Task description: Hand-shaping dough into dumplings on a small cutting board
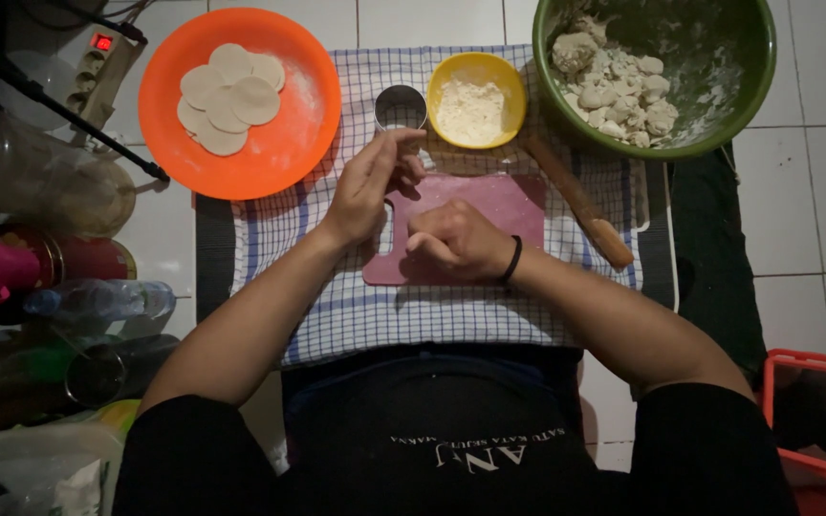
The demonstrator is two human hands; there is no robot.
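Left hand raised, fingers extended; right hand fisted on pink board.

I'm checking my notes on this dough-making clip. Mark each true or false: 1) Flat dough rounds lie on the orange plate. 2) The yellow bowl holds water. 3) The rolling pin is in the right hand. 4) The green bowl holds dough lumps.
1) True: flat dough rounds lie on the orange plate.
2) False: the yellow bowl holds white flour.
3) False: the rolling pin lies on the checked cloth; the right hand rests fisted on the pink board.
4) True: the green bowl holds dough lumps.
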